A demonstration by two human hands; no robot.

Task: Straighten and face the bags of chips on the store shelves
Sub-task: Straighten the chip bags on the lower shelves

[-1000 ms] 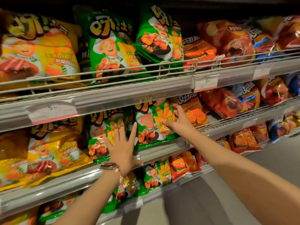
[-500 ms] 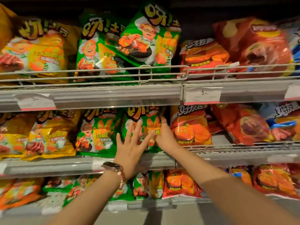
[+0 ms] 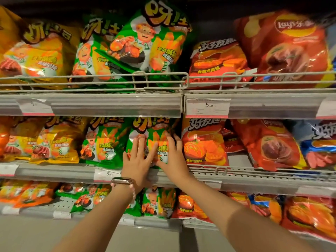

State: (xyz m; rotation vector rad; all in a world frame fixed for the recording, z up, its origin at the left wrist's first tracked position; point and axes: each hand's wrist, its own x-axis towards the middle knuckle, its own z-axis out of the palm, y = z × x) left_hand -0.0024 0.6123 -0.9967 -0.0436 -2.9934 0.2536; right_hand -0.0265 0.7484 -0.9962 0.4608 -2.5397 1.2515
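Observation:
A green chip bag [image 3: 152, 132] stands on the middle shelf [image 3: 54, 172], facing forward. My left hand [image 3: 137, 160] lies flat on its lower left front with fingers straight and spread. My right hand [image 3: 173, 157] presses its right side with straight fingers, next to an orange-red bag [image 3: 203, 142]. Another green bag [image 3: 103, 142] stands to the left. On the top shelf a green bag [image 3: 154, 42] leans tilted over a second green bag [image 3: 92, 51].
Yellow bags [image 3: 54, 142] fill the left of the middle shelf, and red bags [image 3: 269, 144] and a blue bag [image 3: 320, 144] the right. A wire rail [image 3: 160, 77] fronts the top shelf. The bottom shelf [image 3: 156, 223] holds more bags. Grey floor lies below.
Both hands have come together on the same green bag on the middle shelf. The view has moved closer and swung to the right.

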